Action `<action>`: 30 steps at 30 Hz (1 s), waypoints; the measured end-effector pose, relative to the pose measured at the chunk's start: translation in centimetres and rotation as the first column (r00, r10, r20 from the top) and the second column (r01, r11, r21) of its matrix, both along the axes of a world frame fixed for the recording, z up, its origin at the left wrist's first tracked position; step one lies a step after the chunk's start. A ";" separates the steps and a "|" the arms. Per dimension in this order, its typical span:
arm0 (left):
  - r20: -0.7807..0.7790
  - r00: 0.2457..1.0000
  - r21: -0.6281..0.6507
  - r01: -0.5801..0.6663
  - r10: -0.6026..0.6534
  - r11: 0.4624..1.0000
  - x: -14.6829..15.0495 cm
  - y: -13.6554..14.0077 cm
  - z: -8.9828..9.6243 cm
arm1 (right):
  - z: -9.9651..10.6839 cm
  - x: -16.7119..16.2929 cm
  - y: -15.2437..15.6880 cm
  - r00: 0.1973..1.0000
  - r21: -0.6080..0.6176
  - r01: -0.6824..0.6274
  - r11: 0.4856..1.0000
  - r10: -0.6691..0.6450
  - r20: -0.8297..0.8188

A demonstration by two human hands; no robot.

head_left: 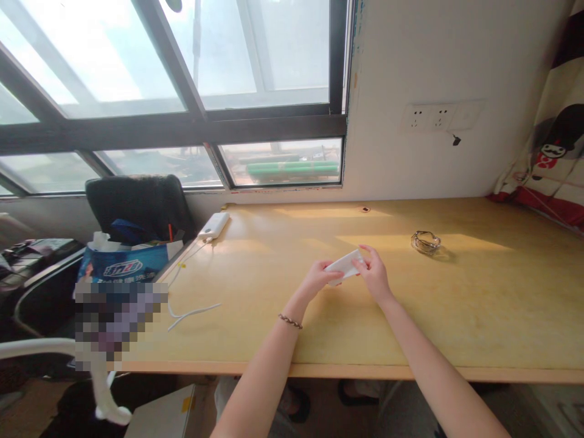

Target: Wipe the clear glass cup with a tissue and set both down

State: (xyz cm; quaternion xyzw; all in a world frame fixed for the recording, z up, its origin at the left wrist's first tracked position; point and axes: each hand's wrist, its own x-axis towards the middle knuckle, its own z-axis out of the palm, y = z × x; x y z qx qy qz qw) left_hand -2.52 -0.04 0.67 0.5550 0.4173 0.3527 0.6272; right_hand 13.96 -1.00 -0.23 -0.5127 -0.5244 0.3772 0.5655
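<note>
Both my hands hold a small white folded paper or tissue just above the middle of a light wooden desk. My left hand grips its left end with fingers curled under it; a beaded bracelet sits on that wrist. My right hand pinches the right end between thumb and fingers. The paper is tilted, its right end higher.
A small clear glass dish sits to the right of my hands. A white power bank with a white cable lies at the desk's left. A black chair with bags stands left. Wall sockets and a window are behind.
</note>
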 end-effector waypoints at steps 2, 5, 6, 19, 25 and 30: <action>0.014 1.000 -0.003 -0.010 0.010 1.000 0.2 0.0 -0.1 | 0.0 0.1 0.0 0.999 -0.006 0.031 0.999 -0.031 -0.033; 0.009 0.998 0.003 -0.058 0.058 0.998 0.8 0.0 -0.6 | -0.2 0.1 0.1 0.998 -0.016 0.061 0.998 -0.061 -0.025; -0.004 0.996 0.011 -0.084 0.084 0.996 1.1 0.0 -0.8 | -0.3 0.1 0.1 0.997 -0.018 0.081 0.997 -0.080 0.005; 0.198 0.937 -0.048 -0.285 0.289 0.957 1.3 0.3 -1.1 | 0.3 -0.3 -0.5 0.962 0.019 0.227 0.974 -0.227 0.150; 0.297 0.843 -0.196 -0.407 0.449 0.892 1.1 0.5 -1.2 | 0.3 -0.1 -1.0 0.804 0.241 0.401 0.884 -0.466 0.370; 0.352 0.926 -0.139 -0.094 0.138 0.986 1.9 -0.5 -0.9 | 0.4 -0.7 -1.5 0.821 0.240 0.317 0.918 -0.392 0.416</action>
